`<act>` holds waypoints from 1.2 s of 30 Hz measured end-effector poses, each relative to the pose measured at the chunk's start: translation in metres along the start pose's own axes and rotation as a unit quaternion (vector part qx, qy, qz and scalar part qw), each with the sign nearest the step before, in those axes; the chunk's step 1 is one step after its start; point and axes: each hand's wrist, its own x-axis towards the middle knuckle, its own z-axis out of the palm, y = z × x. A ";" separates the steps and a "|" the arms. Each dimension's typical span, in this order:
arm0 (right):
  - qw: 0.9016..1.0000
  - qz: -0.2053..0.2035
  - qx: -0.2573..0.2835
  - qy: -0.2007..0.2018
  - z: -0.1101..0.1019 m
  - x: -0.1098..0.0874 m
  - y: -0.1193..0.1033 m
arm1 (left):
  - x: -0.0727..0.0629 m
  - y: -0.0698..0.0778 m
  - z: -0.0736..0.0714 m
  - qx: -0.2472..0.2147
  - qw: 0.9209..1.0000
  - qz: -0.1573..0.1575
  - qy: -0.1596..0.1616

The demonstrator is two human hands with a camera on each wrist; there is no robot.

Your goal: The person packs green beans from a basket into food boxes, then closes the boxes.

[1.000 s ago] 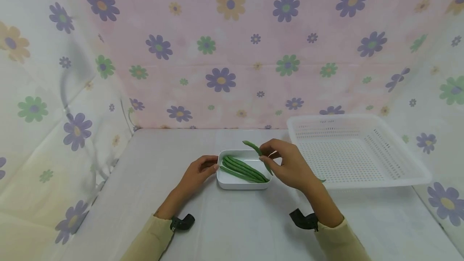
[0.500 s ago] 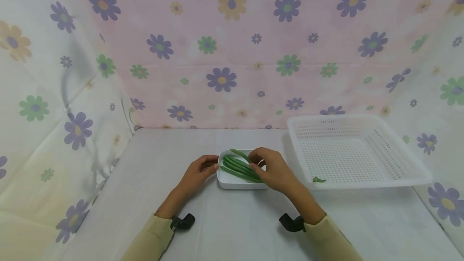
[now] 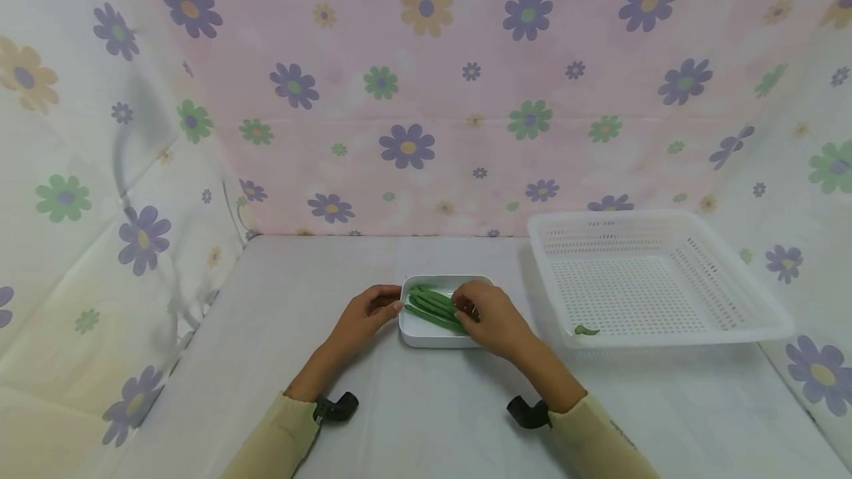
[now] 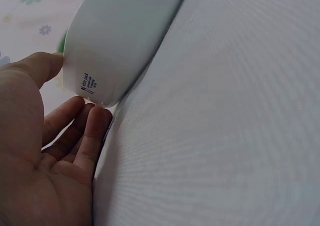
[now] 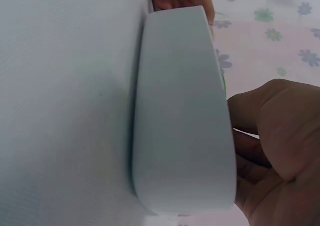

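A small white rectangular container (image 3: 439, 341) stands on the table, with several green beans (image 3: 433, 307) lying lengthwise inside. My left hand (image 3: 362, 316) holds the container's left end, its thumb at the rim and the other fingertips against the side, as the left wrist view shows. My right hand (image 3: 492, 320) reaches into the container's right end, thumb and fingers curled around a green bean and low over the rest. The right ends of the beans are hidden under this hand. In the right wrist view the container's wall (image 5: 185, 110) covers the right fingertips.
A large white perforated basket (image 3: 672, 337) stands to the right, with a short curled green piece (image 3: 586, 330) in its near left corner. White cloth covers the table (image 3: 426, 412). A flowered curtain (image 3: 452, 198) rises behind and at both sides.
My right hand has moved left and down into the container, bringing the green bean onto the others. The left hand has stayed at the container's left end.
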 end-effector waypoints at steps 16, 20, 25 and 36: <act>0.999 -0.018 -0.029 0.006 0.006 -0.004 0.006 | -0.001 0.002 0.000 0.006 1.000 0.002 0.001; 0.999 -0.018 -0.028 0.000 0.005 -0.004 0.004 | -0.001 0.002 0.000 0.003 1.000 -0.001 0.001; 0.999 -0.021 -0.031 -0.003 0.000 -0.003 0.000 | 0.000 0.002 0.000 0.003 1.000 0.000 0.001; 0.999 -0.052 -0.013 0.000 -0.033 -0.007 -0.016 | -0.001 0.003 0.000 -0.001 1.000 0.001 -0.001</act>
